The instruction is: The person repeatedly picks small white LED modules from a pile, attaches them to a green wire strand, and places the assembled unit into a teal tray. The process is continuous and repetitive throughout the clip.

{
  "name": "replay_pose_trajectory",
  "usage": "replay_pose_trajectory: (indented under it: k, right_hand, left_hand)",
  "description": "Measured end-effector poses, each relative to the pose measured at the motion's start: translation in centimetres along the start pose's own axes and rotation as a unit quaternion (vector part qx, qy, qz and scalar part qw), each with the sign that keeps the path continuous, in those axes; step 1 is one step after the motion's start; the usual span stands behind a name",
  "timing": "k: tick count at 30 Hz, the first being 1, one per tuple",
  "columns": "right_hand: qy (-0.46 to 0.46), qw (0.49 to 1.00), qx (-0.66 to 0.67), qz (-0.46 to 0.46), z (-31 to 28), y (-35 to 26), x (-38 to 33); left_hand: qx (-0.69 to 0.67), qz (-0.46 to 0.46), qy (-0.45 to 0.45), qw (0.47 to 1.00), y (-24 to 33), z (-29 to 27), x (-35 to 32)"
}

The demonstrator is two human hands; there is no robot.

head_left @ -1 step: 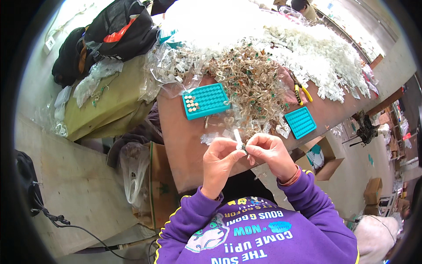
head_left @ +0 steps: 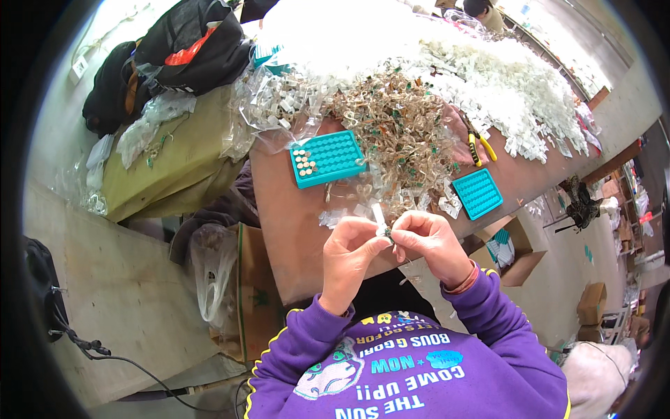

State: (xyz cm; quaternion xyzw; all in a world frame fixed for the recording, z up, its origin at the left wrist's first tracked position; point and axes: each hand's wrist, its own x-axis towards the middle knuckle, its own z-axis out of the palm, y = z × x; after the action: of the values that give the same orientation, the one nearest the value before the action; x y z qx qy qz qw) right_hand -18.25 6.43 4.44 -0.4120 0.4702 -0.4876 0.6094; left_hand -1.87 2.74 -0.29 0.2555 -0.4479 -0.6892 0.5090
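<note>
Over the near edge of the table, my left hand [head_left: 352,258] and my right hand [head_left: 434,246] meet fingertip to fingertip. Both are closed in a pinch on a small part with a white strip [head_left: 377,211] sticking up and a dark greenish bit at its base; the fingers hide the rest. Just beyond lies a heap of small clear and brownish parts with green bits [head_left: 401,126]. To its left sits a teal tray [head_left: 338,162], with several round pale pieces [head_left: 304,166] in its left cells. A smaller teal tray [head_left: 478,194] lies to the right.
Yellow-and-black pliers [head_left: 481,149] lie right of the heap. White pieces [head_left: 502,98] cover the far table [head_left: 279,230]. A clear plastic bag [head_left: 276,112] holds more pieces. Below right stands an open cardboard box [head_left: 520,255]. A black bag [head_left: 181,49] is at the far left.
</note>
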Motion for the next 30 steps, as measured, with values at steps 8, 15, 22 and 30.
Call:
replay_pose_trajectory:
  k: [8, 15, 22, 30]
  right_hand:
    - [-0.109, 0.991, -0.041, 0.064, -2.0, -1.1, -0.1]
    - [-0.123, 0.980, 0.115, 0.105, -1.5, 1.0, 0.3]
    - [0.023, 0.998, 0.001, 0.054, 0.6, 1.2, 0.2]
    - [0.068, 0.949, -0.262, -0.162, 2.0, 1.2, -0.2]
  left_hand:
    - [0.003, -0.079, -0.133, 0.988, 0.7, -1.3, 0.6]
    - [-0.071, -0.113, -0.181, 0.974, 1.1, -1.0, 0.3]
    - [0.028, 0.020, 0.059, 0.998, 0.8, 0.0, -0.5]
    - [0.175, 0.105, 0.074, 0.976, 0.6, -0.7, -0.4]
